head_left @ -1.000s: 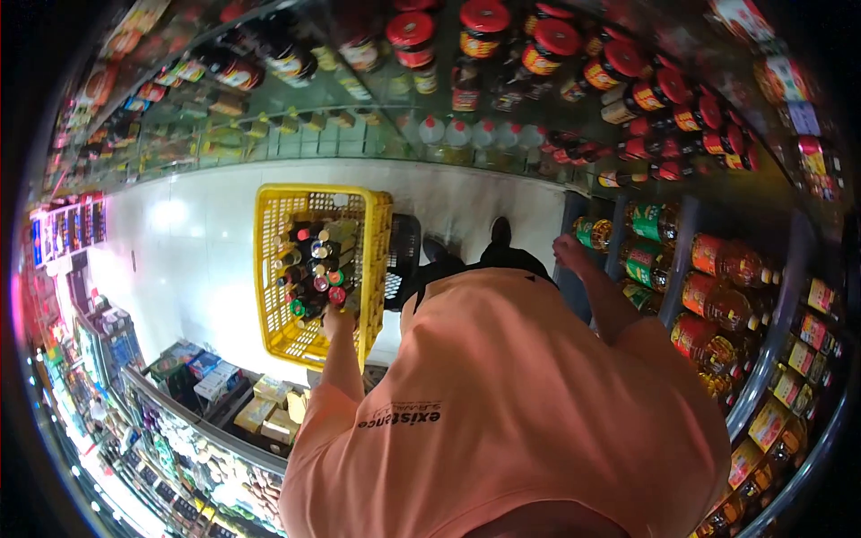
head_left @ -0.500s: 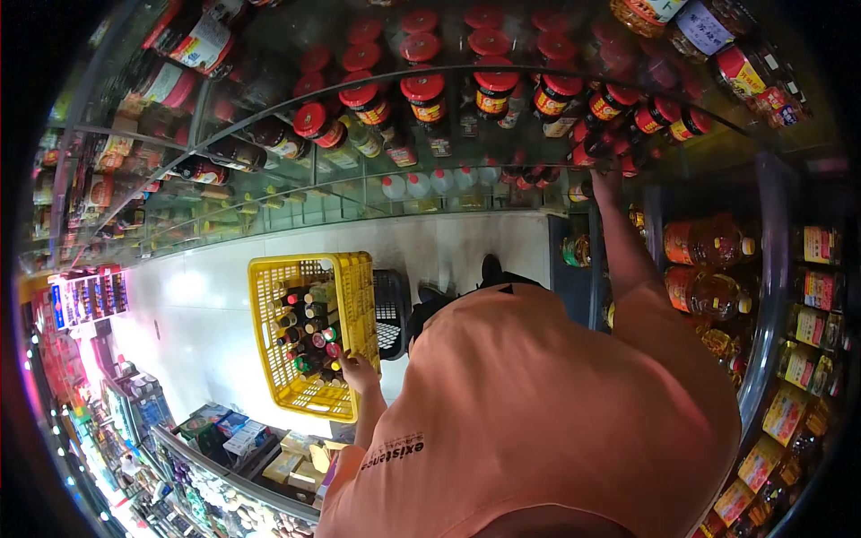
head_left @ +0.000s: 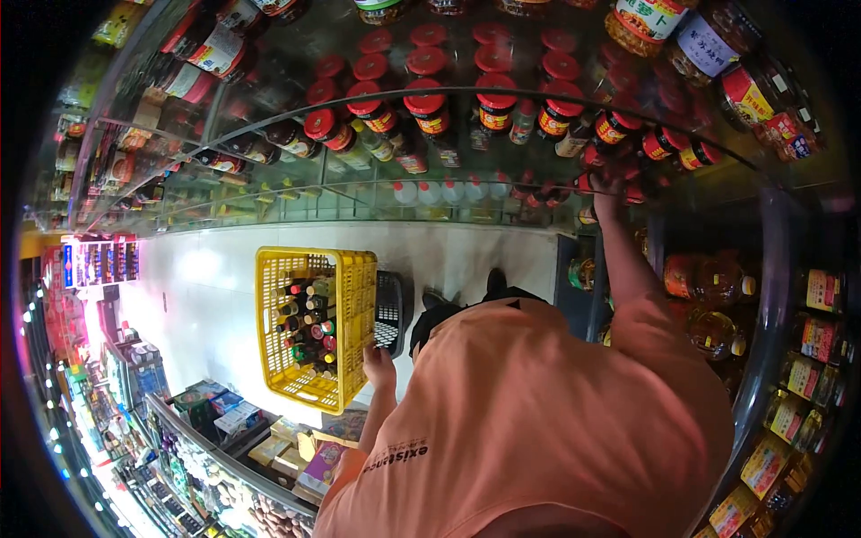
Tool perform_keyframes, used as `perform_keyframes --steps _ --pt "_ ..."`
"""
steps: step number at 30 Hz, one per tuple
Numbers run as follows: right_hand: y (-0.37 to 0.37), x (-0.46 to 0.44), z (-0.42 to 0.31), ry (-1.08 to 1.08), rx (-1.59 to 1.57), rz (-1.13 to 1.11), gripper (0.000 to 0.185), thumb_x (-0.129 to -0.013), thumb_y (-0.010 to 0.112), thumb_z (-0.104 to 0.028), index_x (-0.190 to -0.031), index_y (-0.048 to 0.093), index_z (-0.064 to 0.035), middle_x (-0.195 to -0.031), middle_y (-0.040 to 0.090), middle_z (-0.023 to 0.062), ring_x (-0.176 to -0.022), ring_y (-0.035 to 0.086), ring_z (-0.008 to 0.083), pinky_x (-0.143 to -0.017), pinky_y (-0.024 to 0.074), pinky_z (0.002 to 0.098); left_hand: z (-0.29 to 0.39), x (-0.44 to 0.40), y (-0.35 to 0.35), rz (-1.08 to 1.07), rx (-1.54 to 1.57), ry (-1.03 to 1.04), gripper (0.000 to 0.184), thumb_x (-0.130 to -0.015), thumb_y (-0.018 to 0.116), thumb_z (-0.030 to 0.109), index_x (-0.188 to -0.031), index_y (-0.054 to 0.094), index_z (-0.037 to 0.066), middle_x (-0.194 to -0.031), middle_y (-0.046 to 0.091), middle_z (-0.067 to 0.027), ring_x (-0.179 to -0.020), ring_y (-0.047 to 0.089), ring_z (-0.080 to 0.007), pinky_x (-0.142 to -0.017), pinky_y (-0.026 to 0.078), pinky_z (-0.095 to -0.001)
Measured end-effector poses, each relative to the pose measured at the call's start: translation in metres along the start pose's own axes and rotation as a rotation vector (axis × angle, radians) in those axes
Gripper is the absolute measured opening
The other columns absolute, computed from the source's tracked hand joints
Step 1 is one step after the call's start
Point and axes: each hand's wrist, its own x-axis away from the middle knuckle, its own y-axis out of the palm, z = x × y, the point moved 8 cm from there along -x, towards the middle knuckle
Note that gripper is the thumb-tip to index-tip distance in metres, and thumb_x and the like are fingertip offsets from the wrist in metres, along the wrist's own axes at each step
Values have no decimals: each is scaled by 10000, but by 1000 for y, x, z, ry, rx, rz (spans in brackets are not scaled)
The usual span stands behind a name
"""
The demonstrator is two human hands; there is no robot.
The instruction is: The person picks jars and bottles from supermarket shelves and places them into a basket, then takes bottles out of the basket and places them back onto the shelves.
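My right hand (head_left: 608, 186) reaches up to the shelf and touches the small red-lidded jars (head_left: 585, 183) at its right end. Dim light and the jars hide its fingertips, so its grip does not show. My left hand (head_left: 378, 366) is beside the near side of a yellow plastic crate (head_left: 357, 314), low by its corner, with fingers loosely apart and nothing visible in them. Bottles with dark, red and green caps (head_left: 314, 316) stand grouped inside the crate. Larger red-lidded jars (head_left: 496, 103) line the glass shelf above.
A black basket (head_left: 389, 309) sits between the crate and my feet. Large cooking-oil bottles (head_left: 704, 276) fill the rack on my right. Boxed goods (head_left: 220, 408) lie on a counter at the lower left. Glass shelf edges (head_left: 377, 97) cross in front of me.
My left hand has moved from over the crate's rim, by the bottles, to just outside the rim. My right hand stays among the jars. The whole view has shifted slightly.
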Motion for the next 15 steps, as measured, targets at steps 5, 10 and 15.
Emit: perform_keyframes --steps 5,10,15 --pt "36 87 3 -271 -364 -309 402 -858 745 -179 -1202 583 -47 -1112 648 144 -1023 638 286 -901 491 418 116 -28 7 -84 204 120 271 -905 659 51 -1169 615 6 -765 639 -80 -699 602 -135 -649 495 -284" --pt "24 191 -151 -632 -354 -529 408 -872 719 -168 -1237 568 -68 -1163 640 156 -1077 634 309 -959 490 390 246 -49 29 -311 414 387 454 -861 759 119 -1265 581 12 -1084 671 -116 -887 670 -208 -739 541 -341" --pt "30 281 -291 -825 -247 -1112 461 -867 679 -119 -1302 534 -74 -1188 634 188 -1110 602 395 -938 503 437 389 -45 -23 -533 -5 654 596 -828 772 389 -1286 562 70 -1034 672 -136 -842 684 -330 -704 557 -401"
